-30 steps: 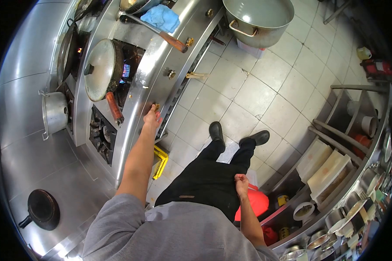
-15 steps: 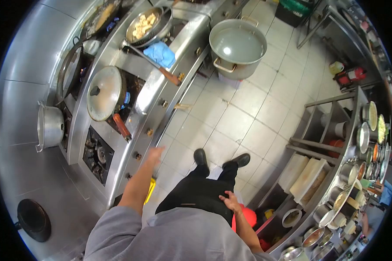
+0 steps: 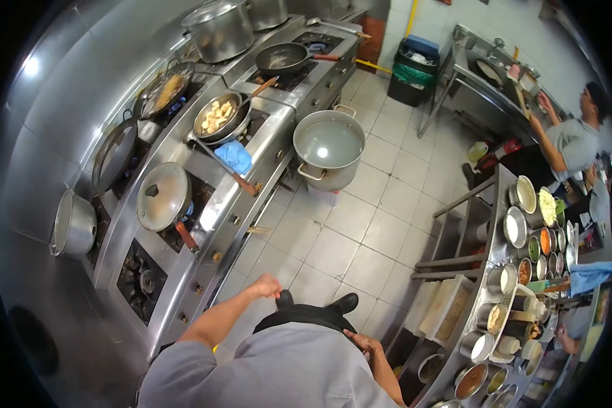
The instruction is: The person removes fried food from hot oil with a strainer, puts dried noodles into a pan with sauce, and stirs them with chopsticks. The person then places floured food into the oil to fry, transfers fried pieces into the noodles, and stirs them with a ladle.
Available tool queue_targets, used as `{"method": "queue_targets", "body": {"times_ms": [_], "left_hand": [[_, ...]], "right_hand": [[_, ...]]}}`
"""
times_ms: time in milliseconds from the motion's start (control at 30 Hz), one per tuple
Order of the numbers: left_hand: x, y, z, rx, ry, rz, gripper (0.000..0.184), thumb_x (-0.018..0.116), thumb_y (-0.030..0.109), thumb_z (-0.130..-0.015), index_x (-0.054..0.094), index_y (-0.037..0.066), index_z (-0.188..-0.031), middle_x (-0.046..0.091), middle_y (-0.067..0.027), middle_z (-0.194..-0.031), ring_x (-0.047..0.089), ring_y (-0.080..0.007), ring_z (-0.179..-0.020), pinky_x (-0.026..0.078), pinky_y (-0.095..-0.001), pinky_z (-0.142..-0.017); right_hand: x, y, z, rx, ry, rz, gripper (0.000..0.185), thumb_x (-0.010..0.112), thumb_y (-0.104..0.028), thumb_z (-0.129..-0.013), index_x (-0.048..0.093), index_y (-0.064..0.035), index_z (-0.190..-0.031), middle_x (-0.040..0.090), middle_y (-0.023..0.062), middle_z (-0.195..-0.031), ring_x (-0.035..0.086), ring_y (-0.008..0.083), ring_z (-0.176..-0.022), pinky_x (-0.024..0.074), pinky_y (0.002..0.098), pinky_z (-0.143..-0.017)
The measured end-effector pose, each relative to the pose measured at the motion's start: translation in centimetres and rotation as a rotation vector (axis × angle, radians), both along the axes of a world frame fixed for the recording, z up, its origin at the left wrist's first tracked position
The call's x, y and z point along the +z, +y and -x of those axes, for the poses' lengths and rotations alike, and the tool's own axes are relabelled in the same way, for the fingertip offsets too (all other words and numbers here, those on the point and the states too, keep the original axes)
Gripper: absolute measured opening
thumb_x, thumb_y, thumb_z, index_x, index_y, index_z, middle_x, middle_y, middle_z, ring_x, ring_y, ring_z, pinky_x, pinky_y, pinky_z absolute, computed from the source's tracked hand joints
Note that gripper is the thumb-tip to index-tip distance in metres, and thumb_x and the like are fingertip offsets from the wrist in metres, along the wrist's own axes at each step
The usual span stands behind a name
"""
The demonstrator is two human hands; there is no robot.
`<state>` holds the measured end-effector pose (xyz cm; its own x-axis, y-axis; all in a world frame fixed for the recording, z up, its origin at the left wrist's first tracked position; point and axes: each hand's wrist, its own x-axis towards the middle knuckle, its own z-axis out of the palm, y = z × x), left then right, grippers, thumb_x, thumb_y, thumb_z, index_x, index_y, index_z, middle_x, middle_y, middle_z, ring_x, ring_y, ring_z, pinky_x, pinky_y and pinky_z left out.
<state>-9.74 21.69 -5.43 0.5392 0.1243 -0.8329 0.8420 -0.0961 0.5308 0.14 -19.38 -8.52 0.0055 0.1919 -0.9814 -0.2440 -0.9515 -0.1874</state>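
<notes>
My left hand (image 3: 266, 286) hangs in front of my body, its fingers curled in with nothing seen in them. It is to the right of the stove front (image 3: 200, 289), apart from it. Against my black trousers at the hip rests my right hand (image 3: 364, 341), fingers stretched out and partly hidden, holding nothing I can see. On the stove sits a lidded frying pan (image 3: 163, 197) with a reddish handle. Beyond it, a frying pan with pale chunks of food (image 3: 216, 117) stands beside a blue cloth (image 3: 234, 158).
A large pot of cloudy liquid (image 3: 328, 144) stands low on the tiled floor ahead. At right is a prep counter with several metal containers (image 3: 515, 227) over shelves. Two people work beyond it, one near a sink (image 3: 464, 62). A bin (image 3: 413, 71) stands at the back.
My view has tilted up and shows more of the room's far end. My left hand has come in towards my body, its fingers now curled. My right hand stays at the hip.
</notes>
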Motion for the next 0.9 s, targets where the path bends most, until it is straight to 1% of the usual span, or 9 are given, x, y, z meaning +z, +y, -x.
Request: {"method": "queue_targets", "body": {"times_ms": [67,233,333,400,500,567,633,767,900], "left_hand": [[3.1,-1.9,-4.6,-0.067,-0.075,-0.206,0.033,0.066,0.032,-0.081,0.066,0.001,-0.072,0.066,-0.0091,-0.065,0.065,-0.0283,-0.062,0.052,-0.0413,-0.064],[0.8,-8.3,-9.2,-0.460,-0.147,-0.625,0.037,0.068,0.044,-0.077,0.066,0.007,-0.077,0.069,-0.0108,-0.079,0.066,-0.0330,-0.078,0.051,-0.0446,-0.069],[-4.1,-11.8,-6.3,-0.735,-0.310,-0.502,0.045,0.066,0.051,-0.077,0.069,0.013,-0.101,0.068,-0.0141,-0.102,0.062,-0.0321,-0.102,0.048,-0.0420,-0.090],[-8.9,-12.2,-6.2,-0.714,-0.258,-0.302,0.036,0.066,0.042,-0.081,0.069,0.015,-0.105,0.068,-0.0130,-0.102,0.061,-0.0312,-0.103,0.046,-0.0407,-0.094],[-5.4,-11.5,-9.6,-0.644,-0.281,-0.169,0.023,0.065,0.021,-0.084,0.069,0.008,-0.103,0.069,-0.0132,-0.097,0.065,-0.0254,-0.092,0.051,-0.0372,-0.085],[-5.0,-10.4,-12.3,-0.312,-0.213,0.038,0.017,0.061,0.005,-0.083,0.068,0.000,-0.099,0.069,-0.0137,-0.085,0.065,-0.0180,-0.073,0.054,-0.0305,-0.065],[-4.2,-9.6,-14.0,-0.281,-0.198,-0.130,0.010,0.058,-0.003,-0.082,0.066,-0.004,-0.088,0.066,-0.0107,-0.071,0.061,-0.0140,-0.057,0.048,-0.0260,-0.047],[-4.9,-7.0,-14.8,-0.348,-0.217,-0.284,0.014,0.065,0.006,-0.082,0.060,-0.001,-0.070,0.058,-0.0061,-0.058,0.057,-0.0142,-0.051,0.043,-0.0290,-0.043],[-7.9,-5.2,-13.6,-0.686,-0.291,-0.661,0.029,0.074,0.022,-0.076,0.062,-0.001,-0.064,0.063,-0.0126,-0.060,0.060,-0.0243,-0.053,0.050,-0.0400,-0.058]], "right_hand": [[1.6,-1.0,-1.2,-0.071,0.078,0.040,0.100,0.045,-0.082,-0.075,0.051,-0.0019,-0.133,0.057,0.0198,-0.128,0.056,0.0372,-0.113,0.0465,0.0493,-0.092],[1.7,-5.4,-2.6,-0.245,0.098,0.036,0.091,0.046,-0.078,-0.079,0.054,-0.0017,-0.129,0.059,0.0185,-0.122,0.059,0.0349,-0.107,0.0501,0.0480,-0.086],[1.3,-7.6,-2.3,-0.405,0.009,-0.005,0.074,0.049,-0.068,-0.085,0.064,-0.0027,-0.114,0.065,0.0177,-0.108,0.063,0.0322,-0.097,0.0517,0.0453,-0.080],[-0.1,-9.3,-2.3,-0.200,-0.159,0.087,0.060,0.055,-0.059,-0.085,0.070,-0.0020,-0.095,0.069,0.0167,-0.090,0.066,0.0307,-0.086,0.0514,0.0427,-0.073],[-0.8,-11.4,-1.3,-0.149,-0.453,-0.117,0.046,0.061,-0.046,-0.082,0.070,-0.0009,-0.083,0.068,0.0187,-0.079,0.066,0.0333,-0.079,0.0495,0.0442,-0.070],[-0.4,-12.1,-0.2,-0.250,-0.581,-0.108,0.038,0.062,-0.040,-0.082,0.069,-0.0019,-0.083,0.067,0.0192,-0.080,0.065,0.0322,-0.080,0.0492,0.0432,-0.070],[-0.4,-12.2,0.0,-0.326,-0.706,-0.114,0.023,0.060,-0.025,-0.082,0.067,-0.0035,-0.083,0.068,0.0192,-0.085,0.064,0.0349,-0.082,0.0486,0.0440,-0.072],[-0.3,-11.8,-0.1,-0.513,-0.771,-0.063,0.019,0.056,-0.019,-0.080,0.067,-0.0038,-0.086,0.067,0.0196,-0.085,0.064,0.0365,-0.083,0.0490,0.0448,-0.073],[2.0,-11.5,-1.4,-0.586,-0.840,-0.106,0.019,0.053,-0.016,-0.080,0.066,-0.0048,-0.088,0.067,0.0195,-0.084,0.064,0.0370,-0.083,0.0493,0.0455,-0.074]]}}
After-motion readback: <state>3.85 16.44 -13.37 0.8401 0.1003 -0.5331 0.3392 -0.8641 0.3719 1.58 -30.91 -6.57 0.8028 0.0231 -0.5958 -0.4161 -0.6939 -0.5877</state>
